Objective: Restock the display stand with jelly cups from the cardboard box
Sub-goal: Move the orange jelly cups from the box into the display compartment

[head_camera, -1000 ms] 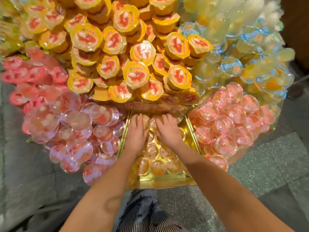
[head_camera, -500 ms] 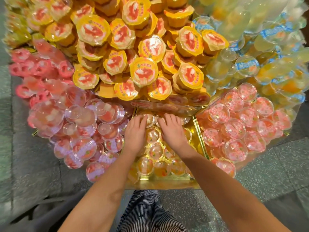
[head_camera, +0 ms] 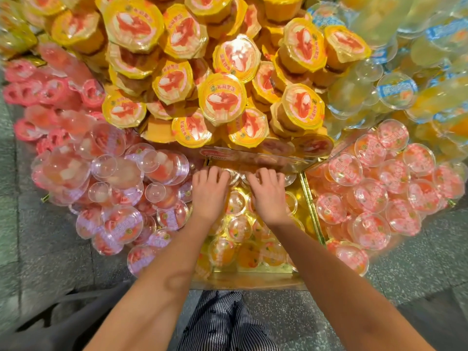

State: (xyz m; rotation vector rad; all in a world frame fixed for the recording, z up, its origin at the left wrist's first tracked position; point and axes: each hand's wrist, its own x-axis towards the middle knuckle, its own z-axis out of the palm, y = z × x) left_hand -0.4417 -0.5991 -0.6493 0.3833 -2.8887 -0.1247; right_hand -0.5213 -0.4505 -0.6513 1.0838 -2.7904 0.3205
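Head view, straight down my two bare forearms: both hands lie palm-down in the middle bin (head_camera: 313,211) of the stand, a bin with shiny gold-foil walls. My left hand (head_camera: 209,192) and right hand (head_camera: 268,193) sit side by side, close but not touching, with the fingers bent over the back row of jelly cups (head_camera: 236,225). The fingertips are tucked out of sight, so I cannot tell whether either hand holds a cup or only presses on it. These cups are small, round, clear plastic domes with orange fruit inside, lying loose in the bin from under my hands to its front edge. A clear plastic panel (head_camera: 253,158) with a red label stands just beyond my fingers. Behind it rise yellow cups (head_camera: 222,102) with many-sided foil lids printed red and white. Clear domes over pink jelly (head_camera: 121,224) are heaped in the left bin, pink-speckled lids (head_camera: 369,196) in the right, and pale cups with blue labels (head_camera: 396,89) at the far right. Below is a grey speckled stone floor (head_camera: 417,249) and my striped trousers (head_camera: 222,323). Compared with half a second ago, my hands are in the same spot at the back of the bin, the fingers now more bent.
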